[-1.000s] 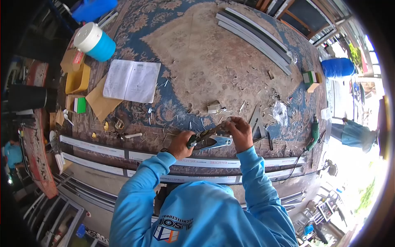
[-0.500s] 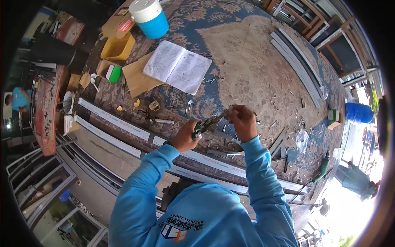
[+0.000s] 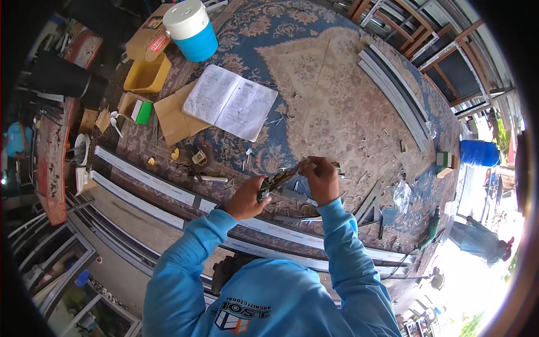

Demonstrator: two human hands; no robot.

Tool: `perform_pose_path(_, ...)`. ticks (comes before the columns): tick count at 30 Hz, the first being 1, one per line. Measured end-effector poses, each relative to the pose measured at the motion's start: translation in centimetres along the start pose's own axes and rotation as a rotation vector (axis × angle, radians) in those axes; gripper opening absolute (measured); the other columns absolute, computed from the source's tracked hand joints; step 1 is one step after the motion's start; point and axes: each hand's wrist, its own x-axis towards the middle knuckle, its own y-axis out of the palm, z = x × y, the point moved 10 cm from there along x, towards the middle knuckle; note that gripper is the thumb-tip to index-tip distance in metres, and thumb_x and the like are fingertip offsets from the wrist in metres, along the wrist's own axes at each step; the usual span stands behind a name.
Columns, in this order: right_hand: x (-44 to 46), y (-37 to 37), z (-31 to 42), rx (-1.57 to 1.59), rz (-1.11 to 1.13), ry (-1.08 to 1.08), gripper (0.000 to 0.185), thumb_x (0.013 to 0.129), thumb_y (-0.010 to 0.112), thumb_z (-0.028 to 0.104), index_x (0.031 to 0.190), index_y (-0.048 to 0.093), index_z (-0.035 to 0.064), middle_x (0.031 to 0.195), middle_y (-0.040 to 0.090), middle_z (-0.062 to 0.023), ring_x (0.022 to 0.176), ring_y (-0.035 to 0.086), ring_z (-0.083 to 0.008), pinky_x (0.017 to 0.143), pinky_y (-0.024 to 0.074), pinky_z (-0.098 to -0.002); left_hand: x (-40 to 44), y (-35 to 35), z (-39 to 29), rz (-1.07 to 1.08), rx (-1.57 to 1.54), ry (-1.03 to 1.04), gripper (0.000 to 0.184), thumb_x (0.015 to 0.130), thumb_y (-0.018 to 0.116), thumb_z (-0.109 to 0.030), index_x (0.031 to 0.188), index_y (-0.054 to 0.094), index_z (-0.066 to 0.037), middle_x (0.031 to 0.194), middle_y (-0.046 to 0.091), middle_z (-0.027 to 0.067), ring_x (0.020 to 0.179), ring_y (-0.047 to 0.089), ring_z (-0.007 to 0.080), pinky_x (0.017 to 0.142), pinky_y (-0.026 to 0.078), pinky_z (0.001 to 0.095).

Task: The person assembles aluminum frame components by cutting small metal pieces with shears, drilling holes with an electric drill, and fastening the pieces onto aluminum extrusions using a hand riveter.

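Observation:
My left hand (image 3: 247, 200) is closed around the dark green and black case of what looks like a worn tape measure (image 3: 265, 191). A brownish strip (image 3: 287, 176) runs from it up to my right hand (image 3: 322, 181), whose fingers pinch its far end. Both hands are held above the near part of the carpet-covered table. Below them lie two long aluminium profiles (image 3: 269, 227) with printed protective film. Just right of my right hand is a grey triangular set square (image 3: 369, 205).
An open notebook (image 3: 230, 101) lies on brown cardboard, beside a yellow tub (image 3: 147, 74) and a blue-and-white cooler (image 3: 193, 39). Grey profiles (image 3: 396, 98) lie at far right. A green power tool (image 3: 432, 226) sits at the right edge. Another person (image 3: 477, 240) is beyond it.
The view has shifted slightly, so the table and its things appear a little lower and to the left. Both hands keep their hold on the tape measure, with the strip still stretched between them.

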Motion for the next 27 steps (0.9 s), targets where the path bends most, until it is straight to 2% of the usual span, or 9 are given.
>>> perform_pose_path(2, -0.1, 0.3, -1.2, 0.055, -0.007, -0.005, 0.023, 0.092, 0.065, 0.006, 0.109, 0.065, -0.0094, 0.083, 0.074, -0.0133, 0.077, 0.073, -0.0154, 0.068, 0.0567, -0.0270, 0.0, 0.8, 1.0, 0.044, -0.043, -0.102, 0.056, 0.088, 0.074, -0.021, 0.131, 0.049, 0.004, 0.119, 0.059, 0.0288, 0.110, 0.058, 0.0478, 0.095, 0.047, 0.0539)
perform_pose_path(5, -0.1, 0.5, -1.0, 0.054, -0.005, 0.032, 0.024, 0.092, 0.067, 0.006, 0.111, 0.066, -0.0083, 0.082, 0.074, -0.0129, 0.077, 0.072, -0.0146, 0.068, 0.0563, -0.0270, 0.5, 0.7, 1.1, -0.002, 0.023, -0.077, 0.049, 0.087, 0.074, -0.022, 0.124, 0.052, 0.002, 0.110, 0.062, 0.0267, 0.102, 0.062, 0.0465, 0.088, 0.051, 0.0530)
perform_pose_path(10, -0.9, 1.5, -1.3, 0.169, 0.024, 0.016, 0.027, 0.089, 0.071, 0.009, 0.112, 0.069, -0.0062, 0.082, 0.074, -0.0119, 0.076, 0.071, -0.0145, 0.067, 0.0546, -0.0270, 0.9, 2.3, 4.1, -0.049, 0.177, -0.119, 0.030, 0.089, 0.074, -0.024, 0.103, 0.057, -0.003, 0.081, 0.064, 0.0188, 0.075, 0.065, 0.0401, 0.064, 0.050, 0.0510)
perform_pose_path(15, -4.7, -2.1, -3.4, -0.213, -0.085, 0.132, 0.031, 0.084, 0.078, 0.016, 0.110, 0.071, -0.0003, 0.094, 0.075, -0.0168, 0.082, 0.074, -0.0254, 0.074, 0.0571, -0.0358, 0.4, 1.1, 3.2, -0.069, 0.039, -0.165, 0.029, 0.091, 0.074, -0.030, 0.097, 0.058, -0.006, 0.073, 0.063, 0.0147, 0.068, 0.066, 0.0364, 0.058, 0.050, 0.0483)
perform_pose_path(17, -5.4, -4.7, -5.8, -0.368, -0.104, 0.094, 0.033, 0.082, 0.080, 0.018, 0.109, 0.071, 0.0011, 0.102, 0.074, -0.0185, 0.089, 0.073, -0.0316, 0.079, 0.0572, -0.0405, -1.0, 1.0, 3.0, 0.038, -0.057, -0.220, 0.033, 0.093, 0.073, -0.029, 0.108, 0.059, -0.004, 0.086, 0.065, 0.0174, 0.081, 0.067, 0.0367, 0.068, 0.052, 0.0483)
perform_pose_path(20, -5.6, -6.7, -8.2, -0.662, -0.133, -0.183, 0.041, 0.078, 0.084, 0.023, 0.108, 0.064, 0.0020, 0.116, 0.070, -0.0177, 0.109, 0.066, -0.0396, 0.089, 0.0536, -0.0478, -1.8, 0.2, 1.2, 0.122, -0.121, -0.229, 0.046, 0.094, 0.073, -0.027, 0.128, 0.054, -0.003, 0.110, 0.062, 0.0213, 0.103, 0.064, 0.0389, 0.084, 0.051, 0.0491)
perform_pose_path(22, -4.0, -9.1, -8.2, -0.624, -0.224, -0.067, 0.043, 0.078, 0.084, 0.027, 0.106, 0.061, 0.0034, 0.111, 0.068, -0.0173, 0.108, 0.065, -0.0405, 0.089, 0.0535, -0.0479, -2.0, 0.0, 0.0, 0.196, -0.154, -0.208, 0.064, 0.094, 0.073, -0.026, 0.145, 0.043, -0.003, 0.132, 0.054, 0.0238, 0.122, 0.056, 0.0427, 0.100, 0.047, 0.0495)
perform_pose_path(24, -2.1, -9.8, -7.1, -0.619, -0.322, -0.004, 0.045, 0.078, 0.084, 0.031, 0.105, 0.059, 0.0062, 0.101, 0.066, -0.0172, 0.100, 0.065, -0.0425, 0.084, 0.0532, -0.0511, -1.6, 0.0, -0.7, 0.184, -0.117, -0.175, 0.064, 0.093, 0.073, -0.026, 0.145, 0.043, -0.003, 0.132, 0.055, 0.0232, 0.122, 0.056, 0.0427, 0.100, 0.047, 0.0497)
perform_pose_path(27, -0.4, -8.9, -8.0, -0.846, -0.336, 0.181, 0.042, 0.079, 0.084, 0.026, 0.107, 0.059, 0.0070, 0.101, 0.066, -0.0168, 0.100, 0.065, -0.0419, 0.083, 0.0534, -0.0521, -0.8, 0.8, -1.9, 0.205, -0.106, -0.158, 0.063, 0.094, 0.073, -0.026, 0.145, 0.044, -0.005, 0.132, 0.056, 0.0226, 0.123, 0.056, 0.0419, 0.102, 0.046, 0.0488)
